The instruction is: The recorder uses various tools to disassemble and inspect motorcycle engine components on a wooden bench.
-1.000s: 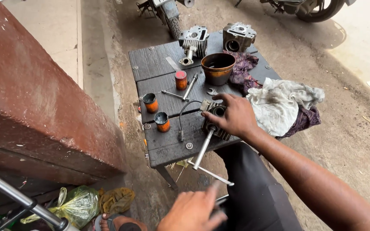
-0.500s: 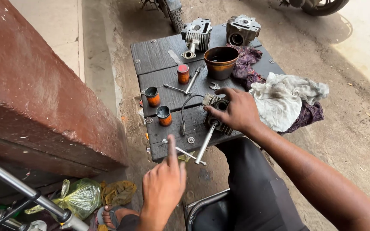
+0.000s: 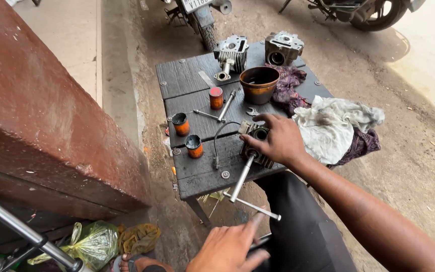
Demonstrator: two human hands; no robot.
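Dark wooden table point(image 3: 197, 174) outdoors, right hand point(image 3: 278, 141) fingers clasped over finned engine part point(image 3: 256, 146), left hand point(image 3: 227, 247) fingers loosely spread near T-handle wrench point(image 3: 245, 189).

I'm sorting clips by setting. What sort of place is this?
Probably a roadside motorcycle repair spot: engine cylinder heads and a T-handle wrench lie on a dark wooden table outdoors, with a parked motorcycle behind.

Your clearest passage is the bare near-left corner of the dark table point(image 3: 197, 176). Three orange cups point(image 3: 194, 146) crowd the left edge, rags point(image 3: 333, 126) cover the right edge, and two cylinder heads point(image 3: 258, 50) block the far edge.
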